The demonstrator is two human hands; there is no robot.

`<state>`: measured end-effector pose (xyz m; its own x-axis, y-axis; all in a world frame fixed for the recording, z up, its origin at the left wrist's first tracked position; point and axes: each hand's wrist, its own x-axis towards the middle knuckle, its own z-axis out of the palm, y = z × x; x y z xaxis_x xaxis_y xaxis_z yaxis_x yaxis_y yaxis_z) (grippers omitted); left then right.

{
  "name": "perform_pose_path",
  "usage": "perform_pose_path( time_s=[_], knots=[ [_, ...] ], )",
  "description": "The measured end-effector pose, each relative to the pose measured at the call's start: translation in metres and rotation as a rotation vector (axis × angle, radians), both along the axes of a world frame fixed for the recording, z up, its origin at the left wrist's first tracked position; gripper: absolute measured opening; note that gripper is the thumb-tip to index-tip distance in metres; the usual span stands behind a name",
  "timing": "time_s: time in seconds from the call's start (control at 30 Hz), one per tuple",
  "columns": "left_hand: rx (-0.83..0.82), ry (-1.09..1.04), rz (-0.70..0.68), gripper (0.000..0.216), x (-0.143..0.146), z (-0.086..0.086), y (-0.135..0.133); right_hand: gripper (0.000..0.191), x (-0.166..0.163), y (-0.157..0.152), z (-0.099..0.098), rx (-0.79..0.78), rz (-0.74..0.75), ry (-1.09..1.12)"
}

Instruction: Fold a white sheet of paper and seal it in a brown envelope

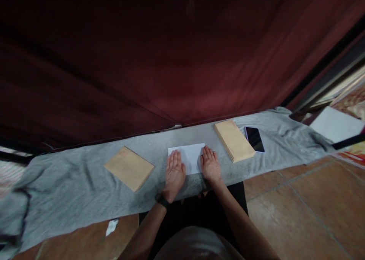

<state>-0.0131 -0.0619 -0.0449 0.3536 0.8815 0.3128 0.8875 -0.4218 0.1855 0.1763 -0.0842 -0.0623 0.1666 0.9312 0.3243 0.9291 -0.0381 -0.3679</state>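
Note:
A white sheet of paper (191, 157) lies flat in front of me on a grey cloth. Flat on its left end rests my left hand (175, 171), fingers stretched out and pointing away from me. My right hand (210, 164) lies the same way over the right end, palm down. Neither hand grasps anything. To the right is a stack of brown envelopes (235, 140), close to my right hand. Another brown envelope pile (129, 168) sits at an angle on the left, with a small reddish mark near its upper corner.
The grey cloth (76, 176) covers a long narrow surface. A phone (255, 139) lies beside the right stack. A dark red curtain-like sheet (182, 62) rises behind. On the tiled floor (296, 210) below, a white scrap (111, 227) lies at left. A white panel (336, 126) is far right.

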Motion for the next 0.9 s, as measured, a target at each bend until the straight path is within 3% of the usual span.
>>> perform_pose_path(
  time_s=[0.1,0.27,0.5,0.9],
  knots=[
    [-0.034,-0.018,-0.115,0.066,0.019,-0.007,-0.009,0.048,0.002,0.000,0.002,-0.003,-0.003,-0.010],
    [-0.043,-0.023,-0.146,0.067,0.025,-0.016,-0.013,0.049,-0.005,-0.002,0.012,0.013,0.025,0.006],
    [-0.039,0.050,-0.207,0.072,0.013,-0.015,-0.015,0.049,-0.053,-0.010,0.022,-0.031,0.296,0.072],
    [-0.076,0.086,0.013,0.062,-0.011,-0.011,-0.020,0.051,-0.036,-0.015,0.004,-0.013,0.150,0.015]
  ],
)
